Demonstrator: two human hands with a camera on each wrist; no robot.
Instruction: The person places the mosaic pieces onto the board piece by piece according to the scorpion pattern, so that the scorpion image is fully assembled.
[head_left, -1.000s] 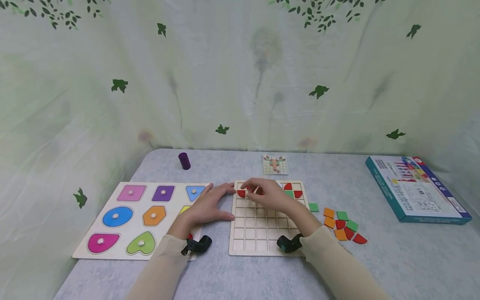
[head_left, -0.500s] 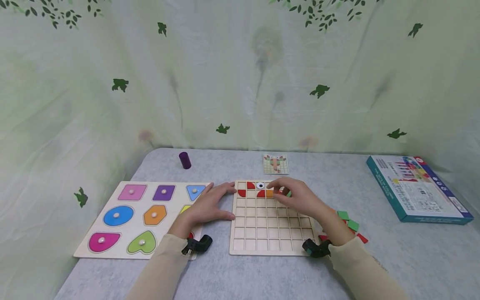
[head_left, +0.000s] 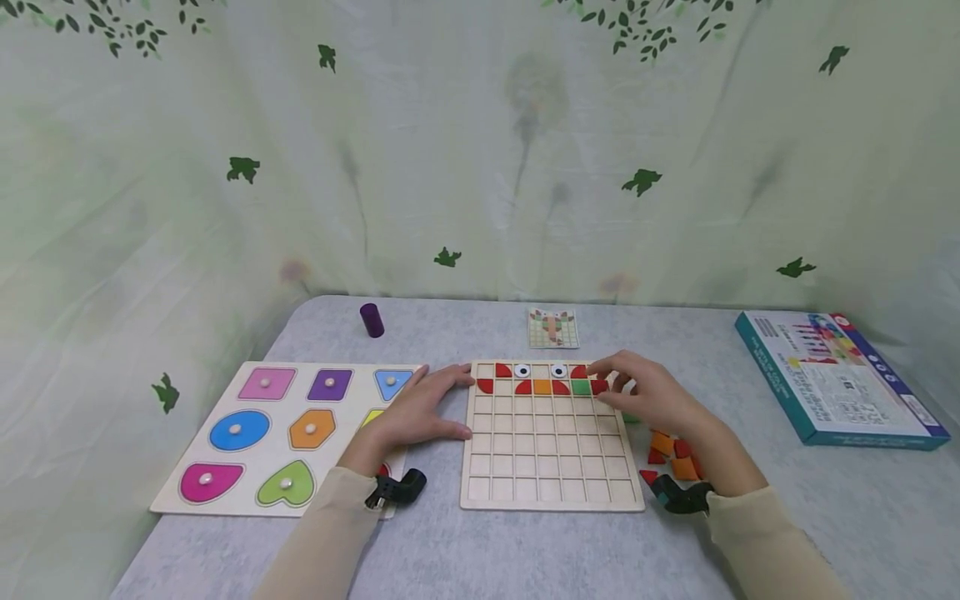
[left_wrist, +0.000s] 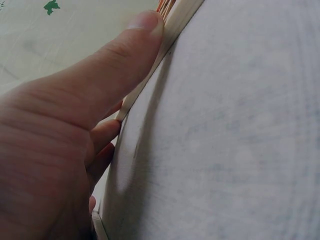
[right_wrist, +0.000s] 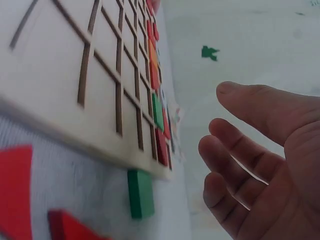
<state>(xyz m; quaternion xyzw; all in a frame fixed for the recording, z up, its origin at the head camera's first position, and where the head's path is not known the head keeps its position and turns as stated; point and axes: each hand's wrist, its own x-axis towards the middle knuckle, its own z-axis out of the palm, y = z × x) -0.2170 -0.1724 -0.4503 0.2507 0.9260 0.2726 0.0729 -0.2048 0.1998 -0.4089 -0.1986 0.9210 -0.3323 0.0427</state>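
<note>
A wooden grid board (head_left: 551, 467) lies in front of me. Its two far rows bear red quarter-circle tiles (head_left: 486, 386), two eye tiles (head_left: 522, 372), an orange square tile (head_left: 542, 387) and a green square tile (head_left: 581, 387). My left hand (head_left: 420, 414) rests along the board's left edge; thumb and fingertips touch the rim in the left wrist view. Over the board's far right corner is my right hand (head_left: 652, 390), fingers loosely bent. The right wrist view shows nothing between its thumb and fingers (right_wrist: 220, 155). A loose green tile (right_wrist: 141, 194) lies against the board's right edge.
Loose red and orange tiles (head_left: 684, 468) lie right of the board, partly behind my right wrist. On the left is a knobbed shape puzzle (head_left: 217, 392). A pattern card (head_left: 553, 328), a purple cylinder (head_left: 372, 320) and a flat box (head_left: 840, 379) lie farther back.
My right hand has moved rightward across the far rows to the right corner, uncovering the eye tiles and the orange and green squares. My left hand stays at the board's edge.
</note>
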